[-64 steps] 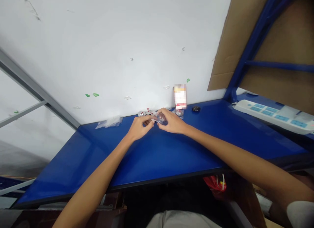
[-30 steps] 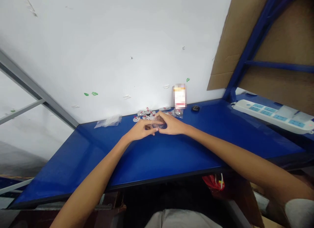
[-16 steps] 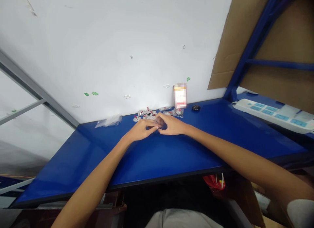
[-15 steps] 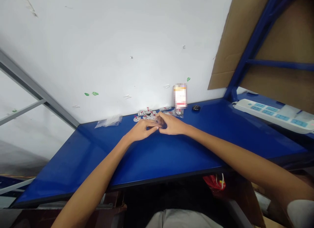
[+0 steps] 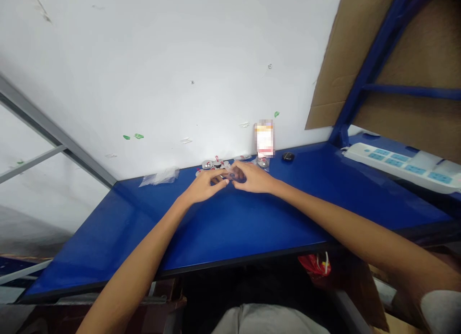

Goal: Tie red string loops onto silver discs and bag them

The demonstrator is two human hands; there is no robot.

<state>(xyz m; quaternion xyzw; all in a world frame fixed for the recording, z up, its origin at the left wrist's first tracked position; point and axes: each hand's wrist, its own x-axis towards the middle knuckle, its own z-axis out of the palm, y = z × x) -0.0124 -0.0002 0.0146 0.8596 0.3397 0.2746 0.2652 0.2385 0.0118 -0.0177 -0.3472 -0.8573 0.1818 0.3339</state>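
A small clear plastic bag (image 5: 236, 174) is held between my two hands above the blue table. My right hand (image 5: 256, 177) curls around its right side, thumb below and fingers above. My left hand (image 5: 204, 184) meets its left edge, with thumb and fingers bent toward it. Whether anything lies inside the bag is too small to tell. Just behind the hands, several round silver discs with red loops (image 5: 207, 164) lie in a cluster, partly hidden by my fingers. A bagged disc (image 5: 263, 163) sits behind my right hand.
Flat clear plastic bags (image 5: 160, 176) lie at the left by the wall. A box with a blurred face (image 5: 264, 139) stands against the wall, and a small black object (image 5: 288, 157) is right of it. A white power strip (image 5: 399, 164) lies at the far right.
Both hands have shifted slightly up toward the discs. My left hand has moved a little left, widening the gap between the thumbs. The bag stays between the hands.
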